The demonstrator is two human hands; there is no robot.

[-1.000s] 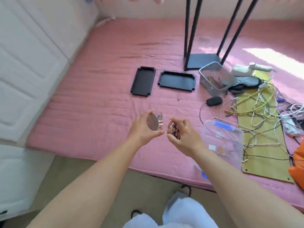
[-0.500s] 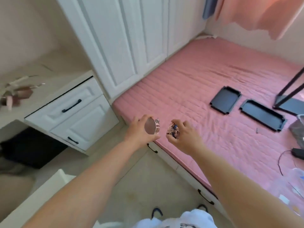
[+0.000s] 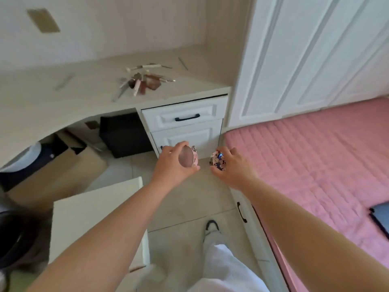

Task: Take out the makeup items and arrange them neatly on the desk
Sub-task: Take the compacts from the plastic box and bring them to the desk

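My left hand (image 3: 171, 165) grips a round pink makeup jar (image 3: 188, 156), its flat base facing me. My right hand (image 3: 232, 165) holds a small round patterned compact (image 3: 217, 161) between fingers and thumb. Both hands hang in the air over the tiled floor, in front of the white drawers (image 3: 185, 123). On the cream desk (image 3: 63, 98) above the drawers lies a loose heap of makeup items (image 3: 143, 82), brushes and tubes fanned out, well beyond both hands.
A white wardrobe (image 3: 305, 55) stands to the right of the desk. The pink bed (image 3: 315, 154) fills the right side. Cardboard boxes (image 3: 69, 165) and a black box (image 3: 124, 133) sit under the desk. A white chair or stool (image 3: 94, 218) stands at my left.
My view has swung left from the bed to the desk and drawers. Both hands keep the same hold on the jar and the compact, carried along toward the desk.
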